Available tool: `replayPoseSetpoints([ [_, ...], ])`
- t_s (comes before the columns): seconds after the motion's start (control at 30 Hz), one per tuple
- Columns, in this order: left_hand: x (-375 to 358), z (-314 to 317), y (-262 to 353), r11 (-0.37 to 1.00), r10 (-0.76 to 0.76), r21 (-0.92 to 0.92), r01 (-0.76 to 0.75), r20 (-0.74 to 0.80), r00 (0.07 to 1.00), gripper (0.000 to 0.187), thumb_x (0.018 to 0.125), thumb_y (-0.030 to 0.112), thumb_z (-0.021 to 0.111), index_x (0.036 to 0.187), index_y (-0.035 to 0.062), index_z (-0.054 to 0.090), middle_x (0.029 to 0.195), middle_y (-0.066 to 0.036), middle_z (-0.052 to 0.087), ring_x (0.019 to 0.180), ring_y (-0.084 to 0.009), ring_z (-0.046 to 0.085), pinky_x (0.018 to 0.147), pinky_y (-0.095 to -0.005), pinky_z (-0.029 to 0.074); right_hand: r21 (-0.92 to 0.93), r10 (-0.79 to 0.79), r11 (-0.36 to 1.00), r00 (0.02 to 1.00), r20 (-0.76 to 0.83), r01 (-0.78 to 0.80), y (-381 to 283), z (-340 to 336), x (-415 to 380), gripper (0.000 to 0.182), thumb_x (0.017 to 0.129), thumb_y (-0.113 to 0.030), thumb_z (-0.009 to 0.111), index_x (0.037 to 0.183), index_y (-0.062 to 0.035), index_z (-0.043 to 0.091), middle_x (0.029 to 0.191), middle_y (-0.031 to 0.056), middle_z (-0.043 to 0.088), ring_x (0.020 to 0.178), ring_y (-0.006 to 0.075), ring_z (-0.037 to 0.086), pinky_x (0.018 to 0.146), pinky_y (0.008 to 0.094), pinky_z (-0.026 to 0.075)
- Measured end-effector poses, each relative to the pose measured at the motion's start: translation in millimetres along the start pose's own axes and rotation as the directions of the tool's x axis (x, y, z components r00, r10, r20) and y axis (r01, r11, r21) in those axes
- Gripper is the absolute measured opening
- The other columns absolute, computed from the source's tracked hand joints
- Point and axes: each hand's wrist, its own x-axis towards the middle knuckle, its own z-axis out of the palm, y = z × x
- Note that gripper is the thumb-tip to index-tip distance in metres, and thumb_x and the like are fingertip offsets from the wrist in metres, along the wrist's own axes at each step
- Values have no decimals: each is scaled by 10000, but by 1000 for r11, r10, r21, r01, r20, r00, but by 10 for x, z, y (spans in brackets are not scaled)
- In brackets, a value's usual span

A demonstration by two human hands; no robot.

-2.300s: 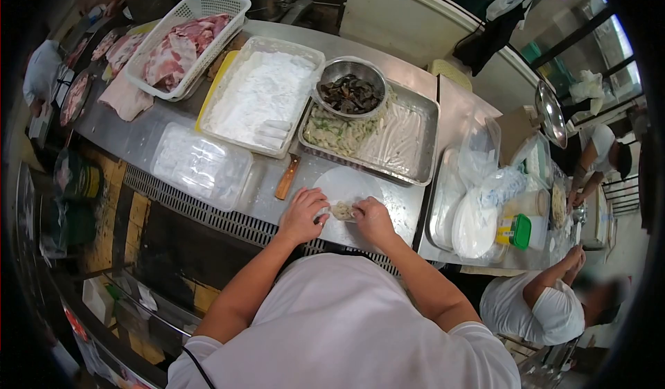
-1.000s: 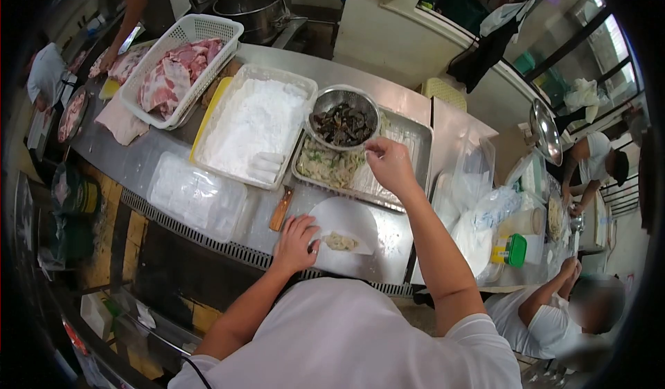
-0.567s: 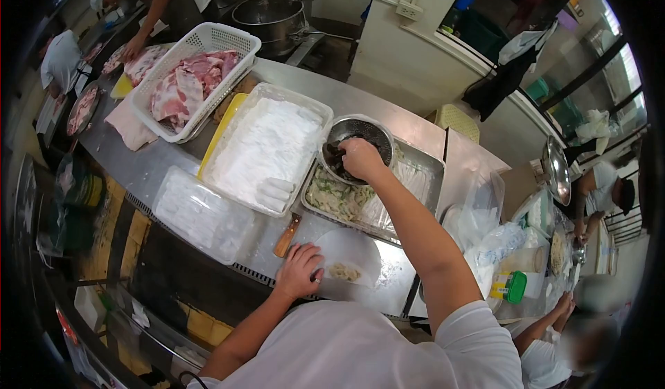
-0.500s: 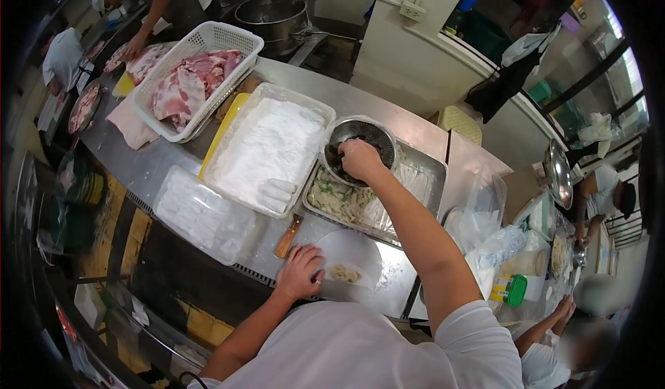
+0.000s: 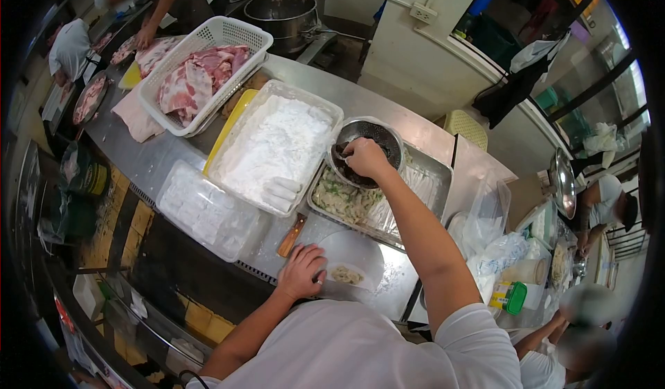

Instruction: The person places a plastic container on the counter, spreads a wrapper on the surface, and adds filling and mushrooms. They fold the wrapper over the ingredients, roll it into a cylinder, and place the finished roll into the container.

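Note:
My right hand reaches into a metal colander of dark pieces, fingers curled down among them; what they pinch is hidden. The colander rests on a metal tray that holds a pale chopped filling with green bits. My left hand lies on the steel table, fingers stretched out, at the left edge of a thin white round sheet. A small heap of filling sits on that sheet. Just beyond my left fingers is a wooden-handled tool, its far end by the tub.
A tub of white powder holds pale oblong pieces. Beside it are a lidded plastic box and a white basket of raw meat. Bags and a green-lidded jar stand right. Other people work at both sides.
My right hand stays in the colander, its fingers shifted slightly among the dark pieces. My left hand keeps its place. The whole view has shifted slightly.

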Motion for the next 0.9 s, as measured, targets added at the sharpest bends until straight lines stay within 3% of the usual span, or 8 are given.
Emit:
replayPoseSetpoints([
  [0.17,-10,23,-16,1000,-3,-10,3,-4,1000,350,837,144,786,1173,72,719,1375,-143,667,1394,-371,580,1248,-574,376,257,29,966,976,-217,28,-177,-256,-515,301,835,-164,789,1099,-20,803,1040,226,801,1009,394,776,933,450,605],
  [0.27,-46,50,-25,1000,-9,-16,9,-2,1000,345,840,151,786,1170,70,723,1378,-140,668,1401,-366,577,1251,-572,371,308,-1,951,998,-66,22,-330,-341,-1105,282,831,-166,799,1071,-18,800,1001,220,796,983,381,779,916,435,608],
  [0.4,-41,58,-26,1000,3,-16,-3,-21,1000,342,841,157,788,1167,70,728,1382,-135,668,1412,-362,571,1251,-571,369,34,-125,992,968,216,121,-236,24,-1923,224,830,-159,764,988,-3,784,913,196,790,888,380,767,853,465,607],
  [0.47,-33,55,-28,1000,15,-7,-15,-29,999,341,841,157,787,1165,69,729,1382,-134,668,1415,-361,569,1250,-571,370,-131,-27,987,912,409,88,-268,218,-2246,193,830,-161,749,964,-27,784,950,186,784,944,389,758,873,484,605],
  [0.57,-36,75,-42,1000,29,-7,-29,-39,999,340,842,154,785,1165,67,728,1384,-135,667,1416,-362,568,1247,-572,371,-234,-27,962,907,420,137,-214,716,-2565,201,840,-155,759,1008,-48,781,1023,171,765,1019,378,749,896,478,605],
  [0.67,-68,96,-71,999,37,0,-37,-46,998,344,841,148,785,1169,66,726,1388,-138,664,1418,-364,565,1244,-577,371,-177,-39,979,943,330,103,-251,974,-2721,203,869,-138,735,1050,-52,772,1109,176,748,1077,379,730,946,463,603],
  [0.9,-77,96,-59,999,52,-7,-53,-48,997,358,844,144,787,1185,58,720,1396,-144,653,1421,-367,555,1245,-585,366,-124,-136,981,987,83,146,-262,1138,-2983,103,906,-140,740,967,-62,768,1023,137,711,1042,327,697,891,455,594],
])
